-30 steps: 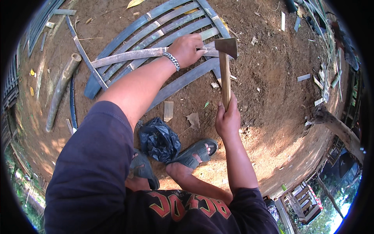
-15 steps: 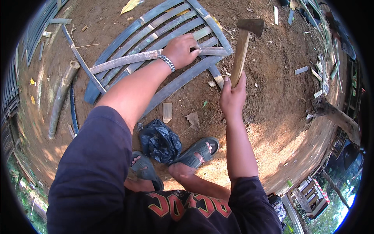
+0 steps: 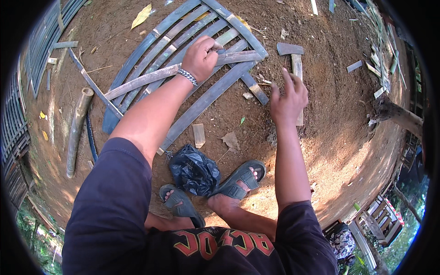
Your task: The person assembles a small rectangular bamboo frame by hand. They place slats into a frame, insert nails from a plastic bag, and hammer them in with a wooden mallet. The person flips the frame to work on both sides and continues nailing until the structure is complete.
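Left hand (image 3: 201,57) clamped around a grey bamboo slat (image 3: 151,79) laid crosswise over a panel of parallel bamboo strips (image 3: 183,36) on the dirt ground (image 3: 334,110). Right hand (image 3: 288,98) spread open, fingers apart, gripping nothing, hovering just above the wooden handle of a hatchet (image 3: 295,64) lying flat on the soil right of the panel, its head pointing away. Worn on the left wrist: a metal bracelet (image 3: 187,76). Near the sandalled feet: a crumpled black plastic bag (image 3: 195,170). Lying at the left: a thick bamboo pole (image 3: 78,130).
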Demonstrator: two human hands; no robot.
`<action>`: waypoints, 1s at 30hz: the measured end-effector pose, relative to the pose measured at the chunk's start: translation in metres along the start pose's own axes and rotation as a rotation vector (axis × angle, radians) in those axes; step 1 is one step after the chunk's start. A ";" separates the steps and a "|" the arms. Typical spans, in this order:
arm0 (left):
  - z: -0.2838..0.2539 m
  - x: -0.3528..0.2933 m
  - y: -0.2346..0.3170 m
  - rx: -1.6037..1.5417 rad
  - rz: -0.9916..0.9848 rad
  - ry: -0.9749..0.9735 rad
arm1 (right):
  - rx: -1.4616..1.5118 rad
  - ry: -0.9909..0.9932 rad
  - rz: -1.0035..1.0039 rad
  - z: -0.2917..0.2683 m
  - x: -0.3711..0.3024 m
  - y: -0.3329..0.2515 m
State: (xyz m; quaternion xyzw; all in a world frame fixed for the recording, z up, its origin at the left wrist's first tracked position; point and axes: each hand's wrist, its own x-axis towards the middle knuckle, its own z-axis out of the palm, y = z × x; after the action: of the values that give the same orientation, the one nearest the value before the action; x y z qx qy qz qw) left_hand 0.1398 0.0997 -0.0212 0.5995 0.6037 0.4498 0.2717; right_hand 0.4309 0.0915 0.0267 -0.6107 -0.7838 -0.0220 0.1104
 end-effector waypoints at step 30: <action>-0.003 -0.011 0.006 0.941 -0.084 -0.216 | 0.216 -0.033 -0.335 0.040 0.038 -0.082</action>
State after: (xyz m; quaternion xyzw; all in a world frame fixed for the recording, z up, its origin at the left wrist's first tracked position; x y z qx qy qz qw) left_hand 0.1417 0.0873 -0.0168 0.6756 0.7337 0.0515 0.0502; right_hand 0.3374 0.1138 0.0037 -0.4565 -0.8740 0.0541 0.1572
